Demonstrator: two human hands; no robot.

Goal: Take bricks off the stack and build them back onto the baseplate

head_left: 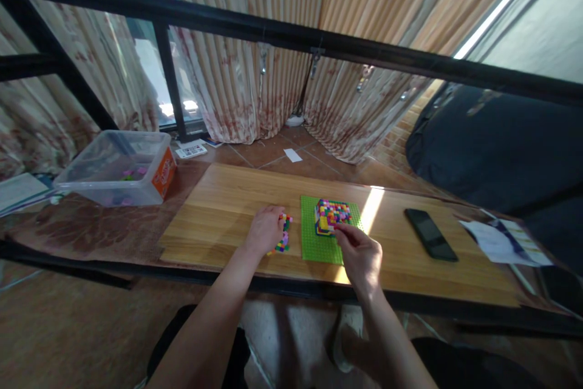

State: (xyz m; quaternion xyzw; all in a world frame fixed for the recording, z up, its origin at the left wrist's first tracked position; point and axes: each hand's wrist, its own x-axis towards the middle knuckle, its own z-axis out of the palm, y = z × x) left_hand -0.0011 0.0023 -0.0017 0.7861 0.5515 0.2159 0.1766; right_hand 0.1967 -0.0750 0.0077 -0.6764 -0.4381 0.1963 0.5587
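A green baseplate (324,247) lies on the wooden board (218,207). On it stands a multicoloured block of small bricks (332,215). My right hand (359,255) is at the block's near edge, fingers pinched together at a brick there. My left hand (264,230) rests on the board left of the plate, fingers curled over a small pile of loose coloured bricks (282,242). What the left fingers hold is hidden.
A clear plastic bin (119,169) with a few bricks sits at the far left. A black phone (430,233) lies right of the plate, papers (503,242) beyond it. Black metal rails cross in front of curtains. A dark bag (492,146) lies at right.
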